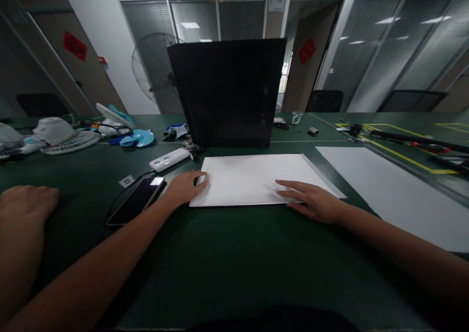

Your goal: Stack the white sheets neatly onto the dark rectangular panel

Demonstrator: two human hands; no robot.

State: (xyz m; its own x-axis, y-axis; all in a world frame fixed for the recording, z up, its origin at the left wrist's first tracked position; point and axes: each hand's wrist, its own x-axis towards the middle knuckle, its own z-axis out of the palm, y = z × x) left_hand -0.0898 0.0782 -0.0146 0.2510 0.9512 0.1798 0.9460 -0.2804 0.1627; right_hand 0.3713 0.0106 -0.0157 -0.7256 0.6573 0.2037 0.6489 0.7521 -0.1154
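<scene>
A flat white sheet [249,178], with dark showing along its rims, lies on the green table in front of me. At its left edge rests my left hand [185,188], index finger and thumb stretched onto the white surface with a gap between them. My right hand [313,200] lies on the right part of the sheet, fingers spread and holding nothing. Under the right edge of this sheet, a strip of another white layer [322,175] sticks out. Directly behind stands a large black panel [230,92], upright on the table.
Left of my left hand lie a phone [137,202] with a cable, a white stick-shaped device [169,160] and a number tag [126,181]. Another person's fist [27,202] rests farther left. Disassembled fan parts [69,139] sit behind. A large white sheet [395,195] lies right.
</scene>
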